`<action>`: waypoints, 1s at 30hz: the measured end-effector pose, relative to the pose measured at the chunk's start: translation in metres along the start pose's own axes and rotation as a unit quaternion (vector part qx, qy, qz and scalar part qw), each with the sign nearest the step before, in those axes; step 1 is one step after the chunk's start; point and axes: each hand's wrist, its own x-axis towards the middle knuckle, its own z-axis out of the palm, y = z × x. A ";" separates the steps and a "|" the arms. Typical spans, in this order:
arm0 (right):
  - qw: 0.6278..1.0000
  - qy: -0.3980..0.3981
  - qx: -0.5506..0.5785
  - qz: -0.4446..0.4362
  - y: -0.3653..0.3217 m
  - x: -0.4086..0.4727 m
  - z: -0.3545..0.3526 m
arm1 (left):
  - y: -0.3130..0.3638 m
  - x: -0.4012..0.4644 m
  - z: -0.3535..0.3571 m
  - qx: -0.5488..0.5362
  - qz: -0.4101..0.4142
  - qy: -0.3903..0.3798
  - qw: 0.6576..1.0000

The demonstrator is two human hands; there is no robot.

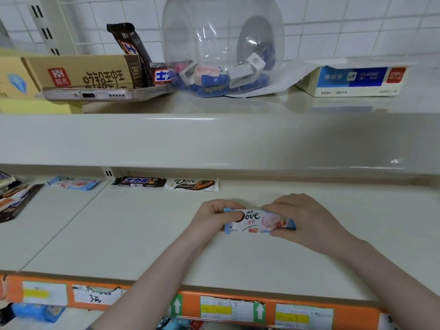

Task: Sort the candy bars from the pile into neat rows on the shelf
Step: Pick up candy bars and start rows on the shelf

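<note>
Both hands are holding one light blue and white candy bar wrapper near the middle of the frame, just above the pale shelf. The left hand pinches its left end and the right hand pinches its right end. The wrapper says "Dove" in big dark letters. The job looks only just begun. At the back of the shelf lie three bars in a row: another light blue Dove bar, a dark brown bar with blue and white letters, and a white and brown Dove bar. A messy pile of bars still waits at the left edge of the frame. The orange strip of price tags along the bottom is too blurry to read.
</note>
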 end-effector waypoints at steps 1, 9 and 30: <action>1.000 0.002 -0.005 -0.004 0.000 0.002 0.001 | 0.000 0.001 0.000 0.001 0.002 -0.002 1.000; 0.990 0.043 -0.111 -0.074 0.014 0.030 0.003 | -0.007 0.013 -0.001 0.301 0.099 0.192 0.929; 0.996 -0.074 0.018 0.050 0.082 0.096 0.056 | -0.035 -0.024 0.008 0.646 0.089 0.112 0.750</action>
